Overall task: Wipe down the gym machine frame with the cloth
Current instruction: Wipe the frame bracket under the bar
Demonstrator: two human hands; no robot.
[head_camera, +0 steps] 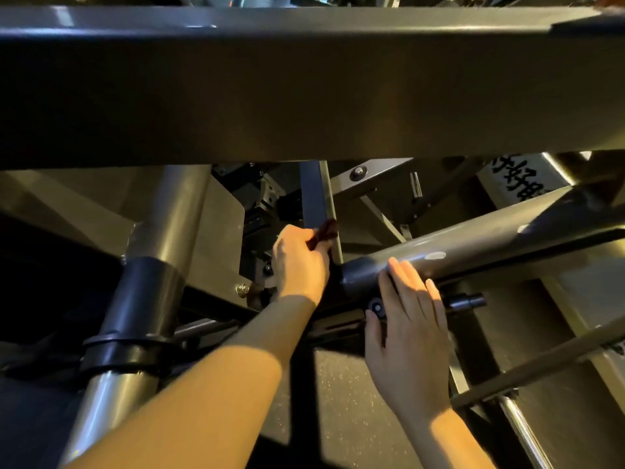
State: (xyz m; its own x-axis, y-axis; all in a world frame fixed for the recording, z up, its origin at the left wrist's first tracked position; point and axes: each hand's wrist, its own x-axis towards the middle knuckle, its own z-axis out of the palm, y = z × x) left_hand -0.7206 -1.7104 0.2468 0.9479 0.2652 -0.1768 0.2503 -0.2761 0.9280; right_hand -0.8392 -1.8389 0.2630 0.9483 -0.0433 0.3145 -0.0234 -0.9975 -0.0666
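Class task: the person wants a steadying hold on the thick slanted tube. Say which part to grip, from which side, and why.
Probably the slanted tube just above its lower joint, approached from the near side, where the right hand lies flat. Its round section lets fingers wrap over, and the left hand with the cloth occupies the upright bar beside the joint.

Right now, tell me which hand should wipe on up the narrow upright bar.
Left. The left hand grips the cloth against the upright bar; the right hand lies open on the slanted tube, holding nothing.
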